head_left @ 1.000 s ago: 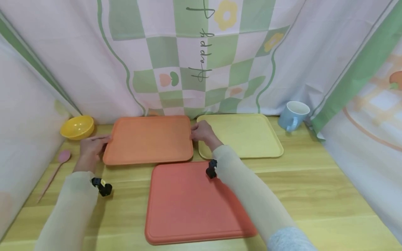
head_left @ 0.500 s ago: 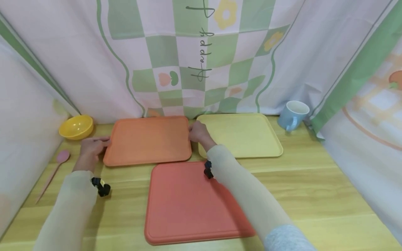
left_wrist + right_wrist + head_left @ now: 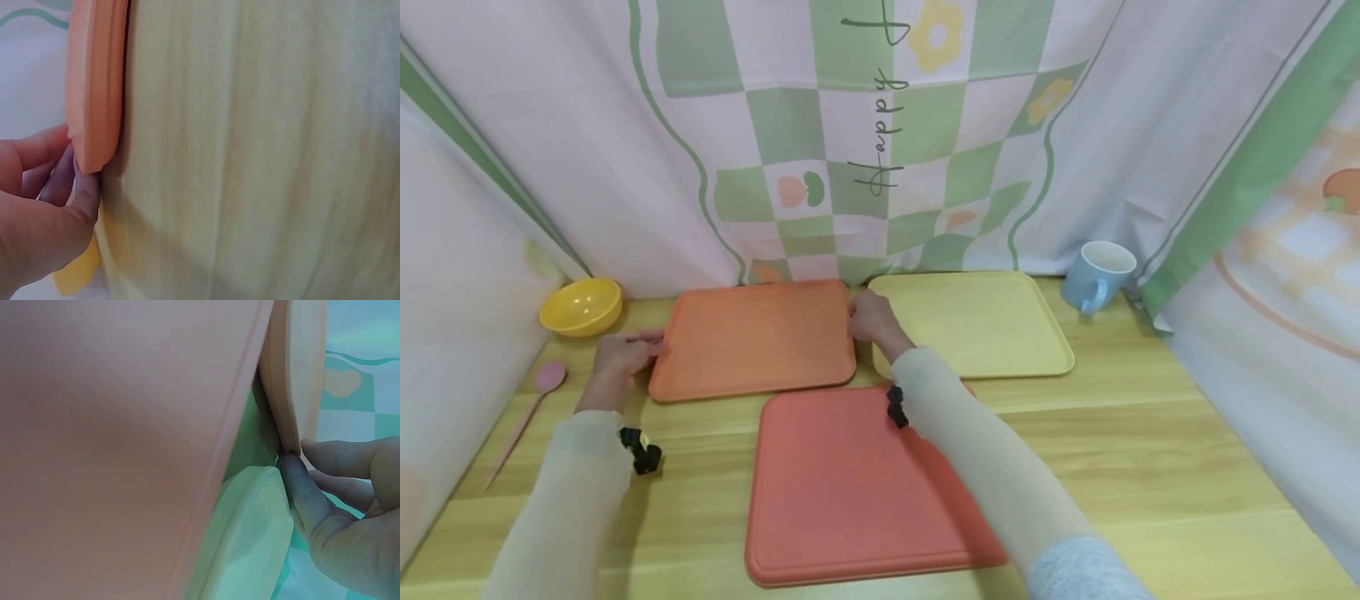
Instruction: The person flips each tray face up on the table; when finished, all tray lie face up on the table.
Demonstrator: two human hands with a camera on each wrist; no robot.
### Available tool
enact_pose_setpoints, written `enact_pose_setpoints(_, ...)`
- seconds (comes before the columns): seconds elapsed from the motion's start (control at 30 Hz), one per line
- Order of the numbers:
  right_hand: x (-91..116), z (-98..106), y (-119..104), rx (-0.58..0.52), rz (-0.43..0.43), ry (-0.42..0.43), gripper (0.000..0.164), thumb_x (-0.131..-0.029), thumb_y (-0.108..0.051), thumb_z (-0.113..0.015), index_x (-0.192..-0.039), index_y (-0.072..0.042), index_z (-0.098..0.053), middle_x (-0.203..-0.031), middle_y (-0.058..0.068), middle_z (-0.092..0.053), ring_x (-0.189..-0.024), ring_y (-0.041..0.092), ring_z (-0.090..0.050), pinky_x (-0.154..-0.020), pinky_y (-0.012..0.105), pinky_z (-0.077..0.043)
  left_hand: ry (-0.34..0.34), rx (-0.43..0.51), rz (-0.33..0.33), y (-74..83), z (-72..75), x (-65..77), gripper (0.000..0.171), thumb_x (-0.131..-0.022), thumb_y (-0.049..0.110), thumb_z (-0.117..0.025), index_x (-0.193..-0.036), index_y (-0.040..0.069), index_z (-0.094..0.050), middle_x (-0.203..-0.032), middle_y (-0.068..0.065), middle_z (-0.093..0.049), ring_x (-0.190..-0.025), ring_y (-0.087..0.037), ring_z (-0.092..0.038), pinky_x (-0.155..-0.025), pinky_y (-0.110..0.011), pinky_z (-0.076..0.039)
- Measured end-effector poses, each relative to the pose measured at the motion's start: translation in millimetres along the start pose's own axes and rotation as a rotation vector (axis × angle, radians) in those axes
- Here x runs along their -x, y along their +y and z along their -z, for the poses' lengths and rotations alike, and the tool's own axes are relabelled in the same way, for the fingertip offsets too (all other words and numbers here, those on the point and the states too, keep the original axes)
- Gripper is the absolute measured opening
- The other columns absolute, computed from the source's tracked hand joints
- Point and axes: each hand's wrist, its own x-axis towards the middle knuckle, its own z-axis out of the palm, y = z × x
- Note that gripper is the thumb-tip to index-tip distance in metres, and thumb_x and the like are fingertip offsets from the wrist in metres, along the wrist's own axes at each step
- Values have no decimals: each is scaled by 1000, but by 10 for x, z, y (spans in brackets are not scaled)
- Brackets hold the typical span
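Observation:
An orange tray [image 3: 758,337] lies at the back left of the wooden table. My left hand [image 3: 622,354] pinches its left edge between thumb and fingers, as the left wrist view shows close up. At the opposite edge my right hand [image 3: 876,321] pinches the tray's rim; in the right wrist view its thumb and forefinger [image 3: 334,457] meet at the rim. Just right of it lies a yellow tray [image 3: 977,325], partly covered by the right hand. A red tray [image 3: 865,492] lies nearer to me, partly under my right forearm.
A yellow bowl [image 3: 582,307] stands in the back left corner, with a pink spoon [image 3: 527,417] on the table in front of it. At the back right is a light blue mug [image 3: 1097,277]. A checked curtain [image 3: 880,142] hangs right behind the trays.
The orange tray has shifted slightly toward me, with both hands still on its edges. My right hand has moved a little left. The other trays look unmoved.

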Motion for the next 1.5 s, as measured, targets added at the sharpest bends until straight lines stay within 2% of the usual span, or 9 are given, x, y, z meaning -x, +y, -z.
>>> enact_pose_setpoints(0.13,49,62,22,-28,28,17,13,-80,5,-62,-70,-3,-59,-70,4,-50,-69,20,-46,-59,26,-37,27,-25,-57,12,4,34,53,-93,16,-74,-141,-1,-58,-106,3,-72,-90,-2,-64,-89,-25,-54)
enact_pose_setpoints(0.17,62,83,35,-37,39,21,6,-80,3,-63,-80,-2,-67,-79,7,-58,-76,21,-53,-64,27,-43,29,-10,-80,12,10,40,53,-92,16,-76,-139,-3,-59,-98,9,-70,-81,2,-63,-83,-21,-55)
enact_pose_setpoints(0.33,122,189,145,-144,69,16,36,-85,-6,-71,-121,1,-72,-119,15,-70,-111,29,-65,-93,36,-55,32,-25,-147,39,11,99,52,-91,14,-76,-136,-7,-58,-95,8,-67,-73,2,-63,-70,-17,-55)
enact_pose_setpoints(0.5,216,292,270,-345,39,-16,40,-90,-4,-73,-128,7,-65,-118,20,-69,-103,32,-70,-79,31,-60,38,-187,-222,88,-24,227,51,-96,21,-71,-137,-6,-58,-122,-16,-65,-86,-6,-59,-70,-16,-52)
enact_pose_setpoints(0.63,319,380,357,-403,35,-47,40,-92,-4,-73,-129,9,-63,-117,23,-68,-98,35,-71,-75,32,-61,18,-230,-322,138,-116,364,48,-96,19,-70,-134,-9,-60,-129,-27,-63,-86,-7,-60,-69,-16,-52)
enact_pose_setpoints(0.83,446,471,497,-429,34,-71,42,-95,-8,-70,-133,8,-60,-119,21,-64,-103,37,-67,-82,39,-60,-67,-247,-361,203,-263,512,51,-97,22,-69,-137,-8,-58,-135,-27,-59,-86,-4,-62,-76,-19,-55)
enact_pose_setpoints(1.07,564,530,617,-438,55,-72,42,-96,-11,-70,-132,7,-61,-118,21,-65,-103,37,-67,-81,39,-61,-138,-204,-396,269,-388,658,50,-99,19,-67,-139,-9,-55,-131,-28,-61,-98,-26,-70,-83,-32,-59)
enact_pose_setpoints(1.33,726,565,709,-443,65,-95,42,-96,-14,-70,-132,6,-61,-118,19,-65,-102,36,-68,-83,42,-60,-203,-216,-521,334,-532,882,48,-98,17,-69,-135,-13,-57,-121,-28,-65,-103,-33,-65,-77,-24,-55)
enact_pose_setpoints(1.5,840,590,783,-440,89,-107,43,-97,-14,-70,-132,8,-60,-118,20,-66,-100,35,-68,-82,41,-60,-269,-229,-540,312,-657,1004,50,-98,18,-70,-136,-11,-56,-124,-26,-65,-111,-36,-62,-78,-24,-54)
